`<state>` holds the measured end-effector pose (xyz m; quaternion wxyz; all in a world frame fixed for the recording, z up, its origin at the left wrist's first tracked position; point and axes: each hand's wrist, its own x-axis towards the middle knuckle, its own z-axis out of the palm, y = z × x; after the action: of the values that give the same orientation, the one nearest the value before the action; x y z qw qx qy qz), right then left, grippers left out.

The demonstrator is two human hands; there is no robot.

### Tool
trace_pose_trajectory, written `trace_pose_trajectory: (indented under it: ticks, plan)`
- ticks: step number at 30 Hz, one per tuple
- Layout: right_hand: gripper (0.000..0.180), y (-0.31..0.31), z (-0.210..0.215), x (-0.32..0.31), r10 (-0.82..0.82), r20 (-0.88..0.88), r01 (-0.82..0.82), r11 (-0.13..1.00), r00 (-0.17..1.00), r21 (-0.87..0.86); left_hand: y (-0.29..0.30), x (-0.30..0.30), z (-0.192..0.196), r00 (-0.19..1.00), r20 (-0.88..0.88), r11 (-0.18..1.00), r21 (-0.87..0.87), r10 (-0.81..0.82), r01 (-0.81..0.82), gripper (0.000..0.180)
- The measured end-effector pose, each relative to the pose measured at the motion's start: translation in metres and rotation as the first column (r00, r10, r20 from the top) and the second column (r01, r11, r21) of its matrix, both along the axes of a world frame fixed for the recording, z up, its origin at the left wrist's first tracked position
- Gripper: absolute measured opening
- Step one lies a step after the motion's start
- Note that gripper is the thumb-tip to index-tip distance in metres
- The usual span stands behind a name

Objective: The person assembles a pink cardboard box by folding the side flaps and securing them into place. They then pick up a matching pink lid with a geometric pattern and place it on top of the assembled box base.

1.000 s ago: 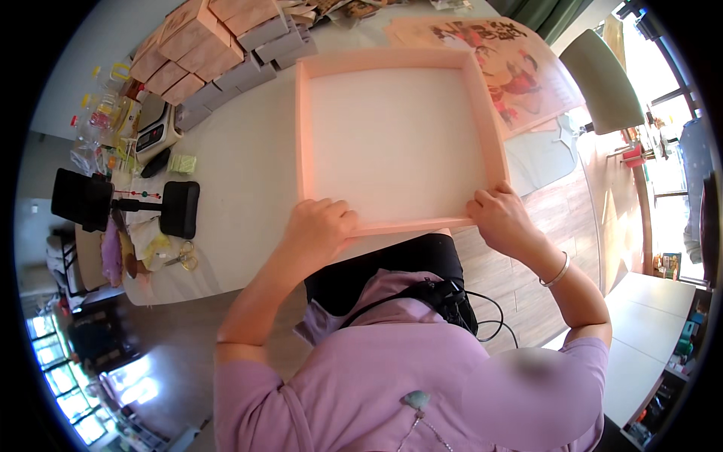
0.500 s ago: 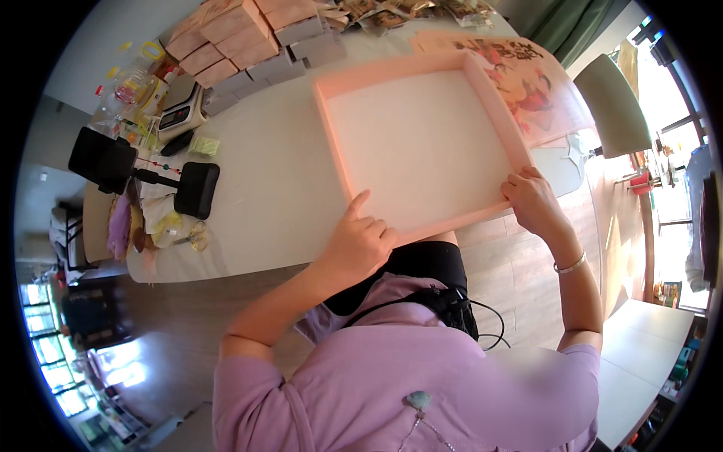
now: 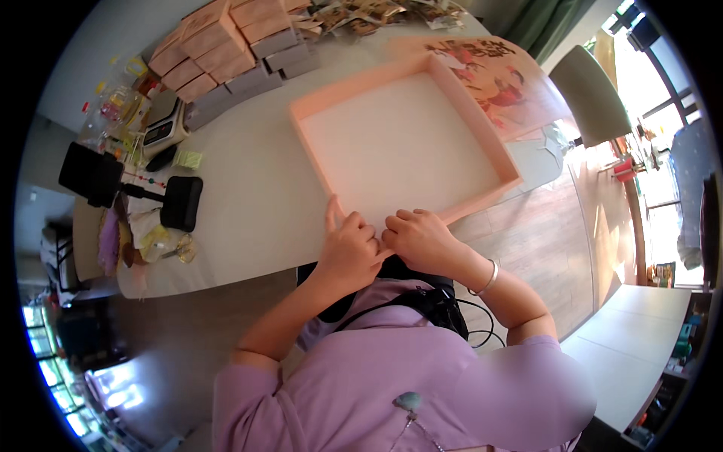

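Note:
A shallow square pink box with a white inner base sits at the table's front edge. My left hand is closed on the wall at its near left corner, the index finger stretched up along the outside of the left wall. Right beside it, my right hand grips the near wall close to the same corner with bent fingers. The two hands nearly touch. My fingers hide that corner of the box and the part of the wall between them.
Stacked pink and grey boxes stand at the back left, with small packets beside them. A phone stand and a scale are at the left. A printed pink sheet lies behind the box; a chair stands beyond.
My right hand has moved left along the near wall, from the near right corner to beside my left hand. The box has shifted slightly left in view.

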<state>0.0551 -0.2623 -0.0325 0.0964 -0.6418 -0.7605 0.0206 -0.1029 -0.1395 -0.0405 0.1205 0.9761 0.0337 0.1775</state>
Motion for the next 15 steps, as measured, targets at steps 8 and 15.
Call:
trace_pose_trajectory:
  ticks: [8,15]
  plan:
    - [0.010,-0.006,0.007,0.009,0.024,-0.039,-0.023,0.999,0.999,0.043,-0.004,-0.011,0.014,0.994,-0.070,0.996,-0.040,0.079,-0.082,0.025]
    - [0.010,-0.013,0.006,0.007,-0.024,-0.012,0.024,1.000,1.000,-0.005,-0.001,-0.027,-0.004,0.987,0.139,0.997,-0.034,0.080,-0.075,0.044]
